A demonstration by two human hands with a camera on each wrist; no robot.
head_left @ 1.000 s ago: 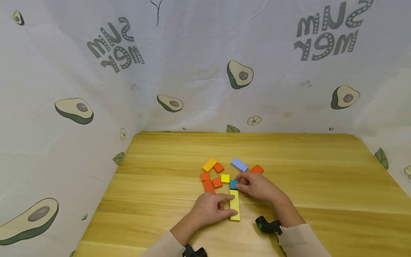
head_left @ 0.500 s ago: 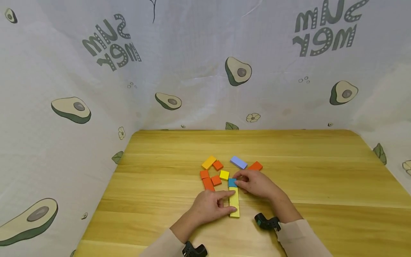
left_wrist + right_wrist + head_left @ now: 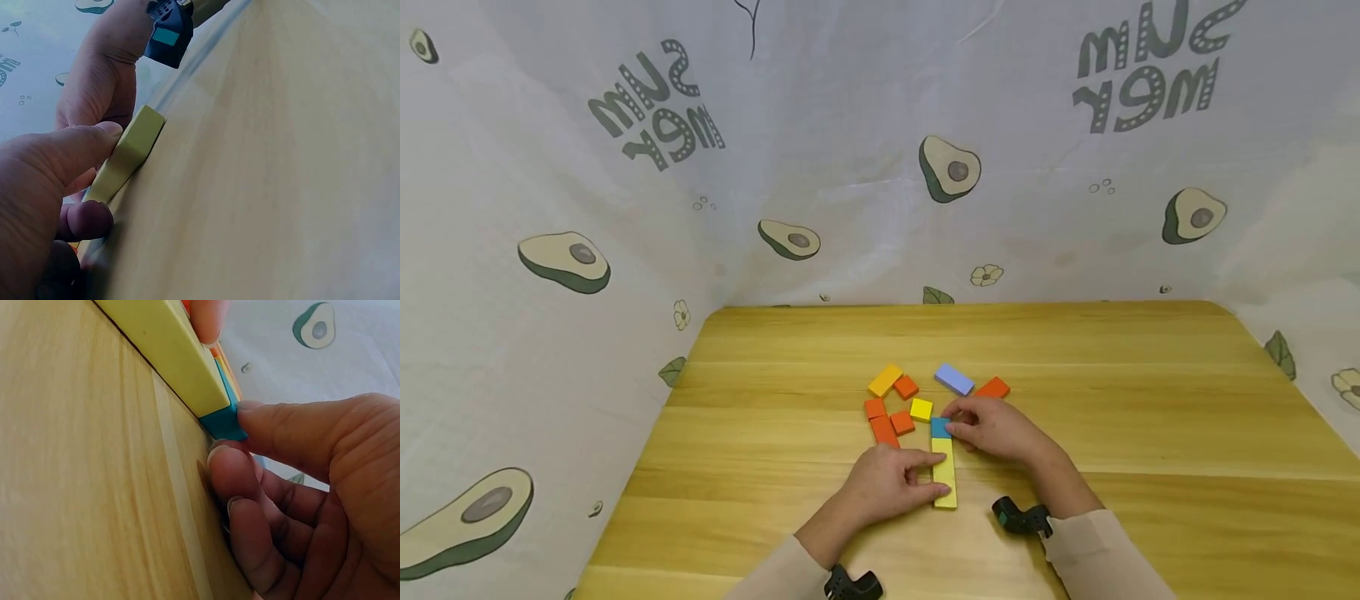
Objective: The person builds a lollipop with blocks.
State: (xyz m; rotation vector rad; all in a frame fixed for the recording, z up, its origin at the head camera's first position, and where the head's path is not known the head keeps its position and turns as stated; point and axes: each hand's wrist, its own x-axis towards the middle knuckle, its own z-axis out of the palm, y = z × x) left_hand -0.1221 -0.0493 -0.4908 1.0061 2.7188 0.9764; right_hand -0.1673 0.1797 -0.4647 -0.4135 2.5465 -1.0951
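In the head view, a long pale yellow block [image 3: 946,473] lies lengthwise on the table, its far end against a small blue block [image 3: 940,427]. My left hand [image 3: 883,483] rests its thumb and index fingertips on the yellow block, the two spread apart along its length. The right wrist view shows my right hand [image 3: 350,462] pinching the blue block [image 3: 222,422], thumb at its upper edge and index finger low at its outer side. Just beyond it, a small bright yellow block [image 3: 921,409] sits slightly turned.
Left of the hands lie several red-orange blocks, including a square one [image 3: 902,422] and a longer one [image 3: 884,431], plus an amber block [image 3: 885,380]. A lavender block [image 3: 954,379] and another red-orange block [image 3: 994,387] lie farther back. Patterned sheeting [image 3: 850,150] surrounds the wooden table [image 3: 775,400].
The small bright yellow block has turned slightly since one second ago. Both hands keep nearly the same hold on the blocks, and the head view has shifted a little.
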